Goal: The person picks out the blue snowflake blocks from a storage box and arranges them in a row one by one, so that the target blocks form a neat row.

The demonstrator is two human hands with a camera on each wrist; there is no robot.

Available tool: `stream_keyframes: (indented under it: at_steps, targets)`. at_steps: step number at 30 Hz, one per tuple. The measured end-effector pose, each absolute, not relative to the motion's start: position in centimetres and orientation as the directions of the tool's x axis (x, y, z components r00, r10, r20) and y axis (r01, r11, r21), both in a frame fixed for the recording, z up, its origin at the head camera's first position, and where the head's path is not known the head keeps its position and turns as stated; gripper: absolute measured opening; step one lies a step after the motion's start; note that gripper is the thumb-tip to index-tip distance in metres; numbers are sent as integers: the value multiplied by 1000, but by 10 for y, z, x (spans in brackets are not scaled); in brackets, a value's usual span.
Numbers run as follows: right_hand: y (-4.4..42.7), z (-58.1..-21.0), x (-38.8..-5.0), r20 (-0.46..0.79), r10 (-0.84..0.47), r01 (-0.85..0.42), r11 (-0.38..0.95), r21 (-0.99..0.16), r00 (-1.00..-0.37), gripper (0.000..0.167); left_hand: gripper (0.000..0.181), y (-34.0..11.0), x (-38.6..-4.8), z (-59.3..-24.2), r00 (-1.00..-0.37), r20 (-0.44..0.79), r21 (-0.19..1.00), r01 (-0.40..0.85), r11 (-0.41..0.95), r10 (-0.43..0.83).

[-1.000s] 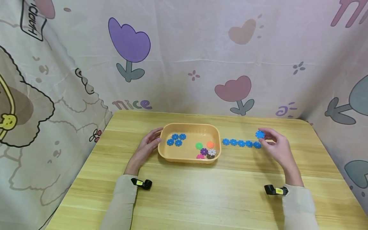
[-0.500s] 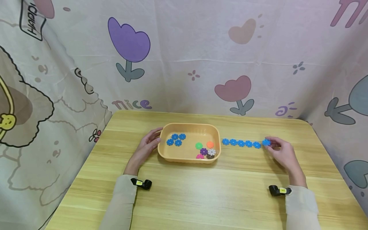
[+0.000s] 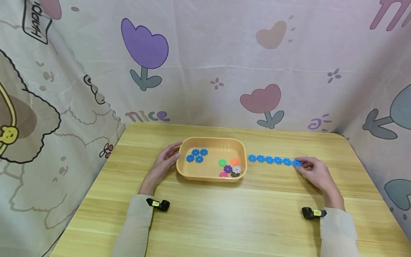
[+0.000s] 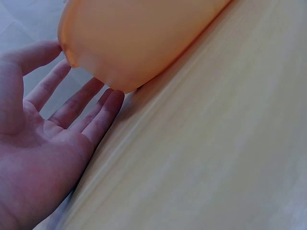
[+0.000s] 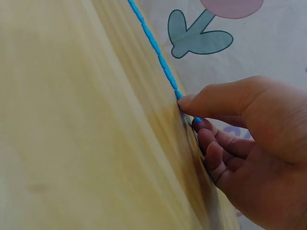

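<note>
- Wood-grain surface [image 3: 231, 210] beneath everything.
- Yellow-orange tray [image 3: 208, 167], holding four blue discs [image 3: 198, 157] at left, multicoloured discs [image 3: 228, 169] at right.
- Left hand [image 3: 163, 161]: fingers loosely extended, touching the tray's left end.
- Right hand [image 3: 316, 173]: thumb and fingers pinching the end disc [image 3: 296, 163].
- Row of five blue discs [image 3: 269, 160] between tray and end disc.

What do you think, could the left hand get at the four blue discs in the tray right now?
Probably yes: the left hand touches the left end of the tray, the four blue discs lie near that end, and only the rim seems in the way.
</note>
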State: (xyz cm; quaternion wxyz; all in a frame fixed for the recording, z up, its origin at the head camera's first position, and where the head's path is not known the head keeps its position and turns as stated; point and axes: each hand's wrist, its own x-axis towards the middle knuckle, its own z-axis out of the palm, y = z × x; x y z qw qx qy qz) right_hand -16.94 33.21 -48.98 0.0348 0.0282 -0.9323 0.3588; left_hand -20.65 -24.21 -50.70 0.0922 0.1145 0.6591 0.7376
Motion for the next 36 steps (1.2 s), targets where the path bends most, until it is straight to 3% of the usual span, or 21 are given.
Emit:
stream_keyframes:
  at_steps: [23,36]
  targets:
    - [330,-491,-170,74,-21,-66,736,-674,-997,36,53,-242,-209,-507,-961,38,995,12,-96,274]
    - [336,-492,-169,85,18,-51,675,-736,-996,38,53,-242,-208,-507,-958,45,997,23,-80,282]
